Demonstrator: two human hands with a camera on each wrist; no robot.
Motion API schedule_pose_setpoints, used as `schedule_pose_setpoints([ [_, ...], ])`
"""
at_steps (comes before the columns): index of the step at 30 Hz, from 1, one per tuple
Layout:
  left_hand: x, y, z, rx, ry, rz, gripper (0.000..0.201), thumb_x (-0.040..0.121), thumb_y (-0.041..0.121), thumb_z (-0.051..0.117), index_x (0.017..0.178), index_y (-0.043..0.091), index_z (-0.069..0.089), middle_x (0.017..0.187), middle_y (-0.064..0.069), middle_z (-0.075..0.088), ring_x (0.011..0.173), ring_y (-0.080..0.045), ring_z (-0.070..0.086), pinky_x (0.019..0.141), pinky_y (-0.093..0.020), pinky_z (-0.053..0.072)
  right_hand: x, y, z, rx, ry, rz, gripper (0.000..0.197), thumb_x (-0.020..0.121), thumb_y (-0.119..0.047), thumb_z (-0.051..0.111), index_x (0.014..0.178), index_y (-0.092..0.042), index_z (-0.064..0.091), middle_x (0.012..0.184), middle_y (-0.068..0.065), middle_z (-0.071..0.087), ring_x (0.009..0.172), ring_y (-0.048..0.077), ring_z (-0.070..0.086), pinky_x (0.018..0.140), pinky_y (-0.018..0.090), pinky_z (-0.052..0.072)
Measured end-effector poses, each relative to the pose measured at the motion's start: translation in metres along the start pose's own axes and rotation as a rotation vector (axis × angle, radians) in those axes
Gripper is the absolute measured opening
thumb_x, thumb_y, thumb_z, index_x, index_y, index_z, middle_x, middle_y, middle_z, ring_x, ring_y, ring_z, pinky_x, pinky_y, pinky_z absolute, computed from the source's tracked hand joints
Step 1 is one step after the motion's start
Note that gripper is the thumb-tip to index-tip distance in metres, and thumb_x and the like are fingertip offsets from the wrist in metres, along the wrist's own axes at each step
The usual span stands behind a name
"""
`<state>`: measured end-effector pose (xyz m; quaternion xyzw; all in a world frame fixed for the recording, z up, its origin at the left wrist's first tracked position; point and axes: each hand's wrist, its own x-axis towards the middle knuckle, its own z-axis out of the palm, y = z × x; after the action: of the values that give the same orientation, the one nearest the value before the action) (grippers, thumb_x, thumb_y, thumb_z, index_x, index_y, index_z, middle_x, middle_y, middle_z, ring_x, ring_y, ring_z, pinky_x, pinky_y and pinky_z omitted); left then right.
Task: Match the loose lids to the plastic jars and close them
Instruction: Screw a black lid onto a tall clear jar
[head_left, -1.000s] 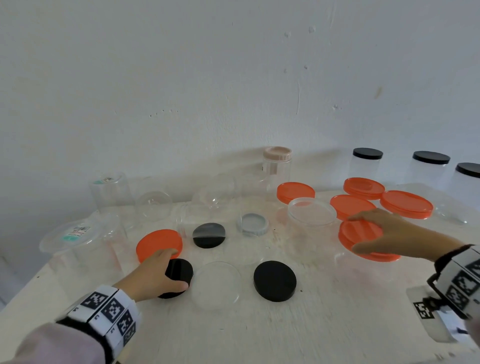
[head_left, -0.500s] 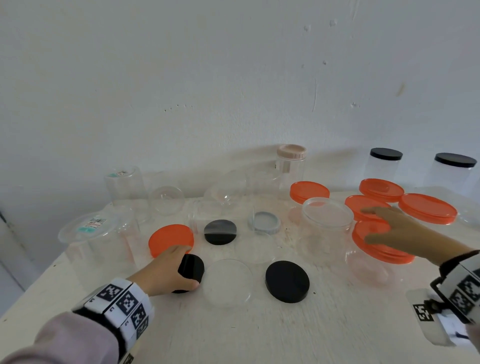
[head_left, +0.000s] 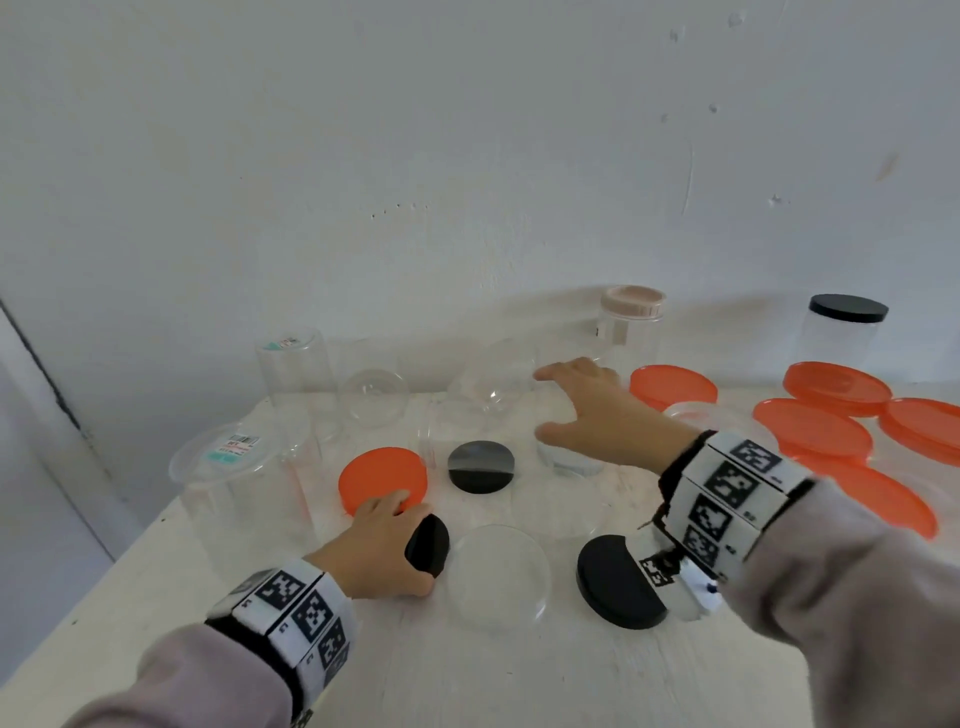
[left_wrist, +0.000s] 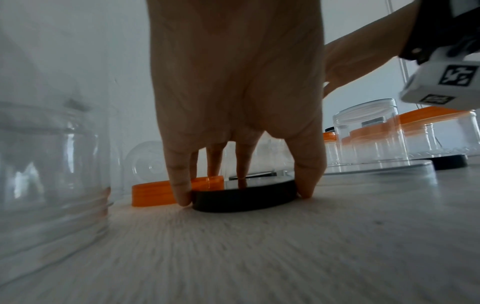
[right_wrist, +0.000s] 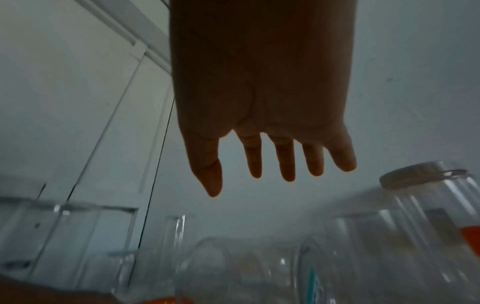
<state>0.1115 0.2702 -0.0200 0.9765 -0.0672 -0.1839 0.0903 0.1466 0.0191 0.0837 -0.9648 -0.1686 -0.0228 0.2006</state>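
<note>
White wooden table (head_left: 519, 670) against white wall (head_left: 415, 130).

Left hand (head_left: 382, 551) low at tabletop (head_left: 519, 670), fingers (left_wrist: 179, 185) curled, pinching small black lid (left_wrist: 244, 198); right hand (head_left: 602, 421) outstretched, fingers (right_wrist: 285, 162) spread, holding nothing

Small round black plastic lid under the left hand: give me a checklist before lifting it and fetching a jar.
1. Grip on the small round black plastic lid: ok; left hand fingers and thumb clasp its rim.
2. Lid flat on the white table: ok.
3. Neighbours clear: not ok; the round orange plastic lid sits just behind the fingers, the flat clear plastic lid is beside it.
4. Right hand free: ok; fingers spread, holding nothing.
5. Matching jar chosen: cannot tell; the right hand hovers over the clear plastic jars.
</note>
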Motion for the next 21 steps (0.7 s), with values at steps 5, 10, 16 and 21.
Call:
schedule_pose_setpoints([
  [5,0.003,0.002,-0.001,0.058,-0.013,-0.021,0.084,0.082,0.046,0.061,0.151,0.032,0.015,0.158,0.0,0.0,0.144,-0.034,-0.003,0.116,-0.052,0.019,0.041,-0.013,0.03,-0.195,-0.172,-0.044,0.072,0.088,-0.038,0.061,0.147,-0.017,0.026,0.146,0.01,0.03,0.136,0.031,0.025,0.109,0.043,0.028],
  [10,0.003,0.006,-0.003,0.078,-0.01,-0.026,0.084,0.08,0.047,0.063,0.149,0.031,0.019,0.153,-0.003,0.006,0.141,-0.034,0.005,0.112,-0.05,0.025,0.059,-0.019,0.048,-0.351,-0.259,-0.051,0.079,0.084,-0.04,0.068,0.145,-0.014,0.024,0.142,0.01,0.035,0.131,0.031,0.032,0.106,0.046,0.031],
  [16,-0.003,0.008,-0.009,0.061,0.001,-0.025,0.084,0.079,0.044,0.066,0.148,0.032,0.019,0.152,-0.004,0.008,0.14,-0.032,0.007,0.111,-0.047,0.027,0.057,-0.022,0.053,-0.488,-0.234,-0.072,0.084,0.081,-0.034,0.073,0.145,-0.015,0.022,0.139,0.009,0.035,0.124,0.03,0.037,0.097,0.044,0.038],
  [21,-0.014,0.006,-0.025,-0.074,0.065,0.001,0.083,0.078,0.04,0.067,0.146,0.037,0.021,0.153,0.002,0.015,0.141,-0.027,0.015,0.111,-0.043,0.031,0.044,-0.015,0.045,-0.419,-0.229,-0.055,0.096,0.074,-0.037,0.078,0.147,-0.021,0.018,0.137,0.007,0.034,0.123,0.03,0.036,0.097,0.047,0.041],
])
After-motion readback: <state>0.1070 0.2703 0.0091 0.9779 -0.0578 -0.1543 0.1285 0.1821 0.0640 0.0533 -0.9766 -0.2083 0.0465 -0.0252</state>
